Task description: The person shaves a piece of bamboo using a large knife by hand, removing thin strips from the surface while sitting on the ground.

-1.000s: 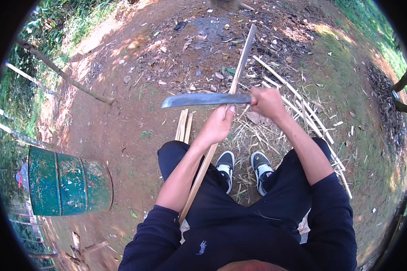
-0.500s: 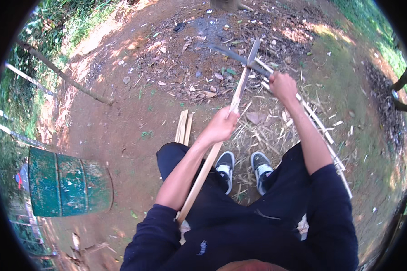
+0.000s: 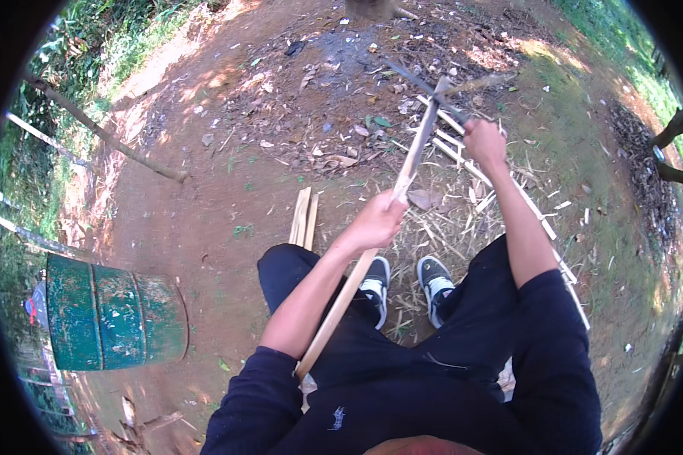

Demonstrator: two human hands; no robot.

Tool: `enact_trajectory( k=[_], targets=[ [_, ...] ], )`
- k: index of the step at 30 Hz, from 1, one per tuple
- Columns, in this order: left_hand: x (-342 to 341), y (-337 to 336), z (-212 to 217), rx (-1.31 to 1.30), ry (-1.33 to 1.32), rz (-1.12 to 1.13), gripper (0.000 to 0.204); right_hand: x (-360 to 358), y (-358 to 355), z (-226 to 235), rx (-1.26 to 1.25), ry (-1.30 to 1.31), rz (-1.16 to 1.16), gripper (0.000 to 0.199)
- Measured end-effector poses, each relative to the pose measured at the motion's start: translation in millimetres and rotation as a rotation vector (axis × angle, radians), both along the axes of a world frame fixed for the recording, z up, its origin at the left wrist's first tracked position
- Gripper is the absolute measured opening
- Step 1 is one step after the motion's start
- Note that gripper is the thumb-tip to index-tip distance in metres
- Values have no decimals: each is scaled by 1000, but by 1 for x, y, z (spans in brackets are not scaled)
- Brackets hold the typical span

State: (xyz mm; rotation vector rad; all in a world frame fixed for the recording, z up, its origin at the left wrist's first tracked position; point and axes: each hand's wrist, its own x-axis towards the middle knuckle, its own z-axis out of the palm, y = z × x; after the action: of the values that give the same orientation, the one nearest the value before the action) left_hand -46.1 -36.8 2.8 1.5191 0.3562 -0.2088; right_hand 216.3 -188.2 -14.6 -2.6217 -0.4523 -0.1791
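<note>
My left hand (image 3: 381, 220) grips a long pale bamboo slat (image 3: 411, 163) around its middle; the slat runs from beside my left hip up and away to the front. My right hand (image 3: 484, 141) is stretched forward, closed on the handle of a long dark blade (image 3: 421, 80). The blade's edge meets the far tip of the slat. My two dark shoes (image 3: 406, 284) rest on the ground below the slat, among thin shavings.
Several split bamboo strips (image 3: 303, 216) lie on the bare earth to my left, and longer ones (image 3: 539, 220) lie to my right. A green metal drum (image 3: 114, 322) lies on its side at the lower left. A thin pole (image 3: 106, 136) slants across the far left.
My right hand has swung the blade from across the slat near my left hand out to its far tip. My left hand has stayed on the slat.
</note>
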Motion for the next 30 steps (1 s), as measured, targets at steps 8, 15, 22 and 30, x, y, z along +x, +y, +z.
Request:
enact_trajectory(
  k=[8, 15, 22, 30],
  targets=[
    [-4, 8, 8, -92, -14, -9, 22, -28, 14, -3, -78, -198, 613, 20],
    [-20, 3, 22, -130, -61, -26, 21, 58, -26, -62, 174, 115, -297, 16],
    [-10, 46, 22, -301, -137, 93, 23, 62, -27, -62, 1201, 872, -208, 10],
    [3, 36, 23, -472, -189, 66, 28, -59, -8, 9, 642, 86, 146, 17]
  ],
)
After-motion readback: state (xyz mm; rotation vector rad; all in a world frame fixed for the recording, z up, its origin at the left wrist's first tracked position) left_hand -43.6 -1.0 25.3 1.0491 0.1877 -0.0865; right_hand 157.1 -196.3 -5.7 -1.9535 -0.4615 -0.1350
